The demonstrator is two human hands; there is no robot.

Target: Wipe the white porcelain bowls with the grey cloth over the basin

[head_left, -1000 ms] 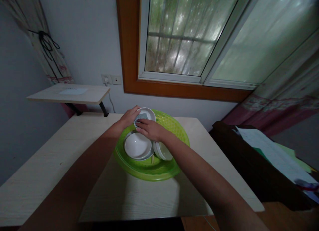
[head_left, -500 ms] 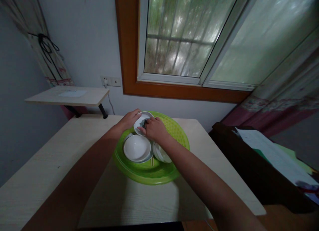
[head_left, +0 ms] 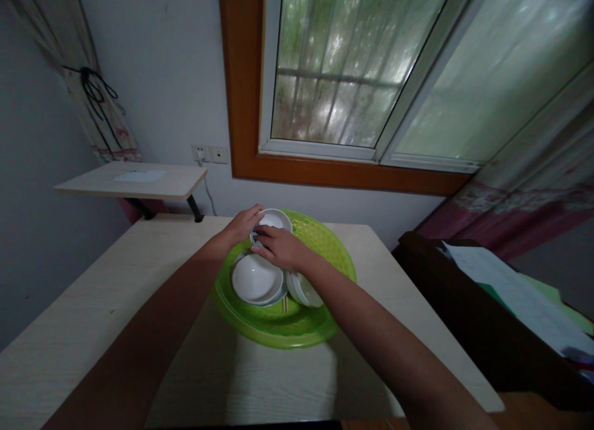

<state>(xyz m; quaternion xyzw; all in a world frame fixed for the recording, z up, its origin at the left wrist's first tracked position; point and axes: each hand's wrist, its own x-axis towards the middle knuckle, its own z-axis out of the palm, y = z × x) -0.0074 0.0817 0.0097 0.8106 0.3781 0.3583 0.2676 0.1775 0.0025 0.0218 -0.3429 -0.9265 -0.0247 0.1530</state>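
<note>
At the back of a round green plastic basket (head_left: 283,340), my left hand (head_left: 245,223) grips the left rim of a white bowl (head_left: 281,218). My right hand (head_left: 284,247) is closed at that bowl's near side, its fingers bent round a small greyish cloth (head_left: 255,237) that they mostly hide. Just in front, another white bowl (head_left: 257,278) sits upright on stacked dishes. White bowls (head_left: 306,291) lean on their side below my right wrist. Between them the ends of chopsticks (head_left: 284,305) show.
The basket stands on a pale wooden table (head_left: 278,380). A small raised shelf (head_left: 134,181) with a paper on it stands at the back left. A window (head_left: 343,77) is behind the table, and a dark piece of furniture with papers (head_left: 505,281) is at the right.
My right hand has moved from inside the back bowl toward its near left edge, bringing the cloth along. The bowl now shows more of its inside. My left hand keeps its grip.
</note>
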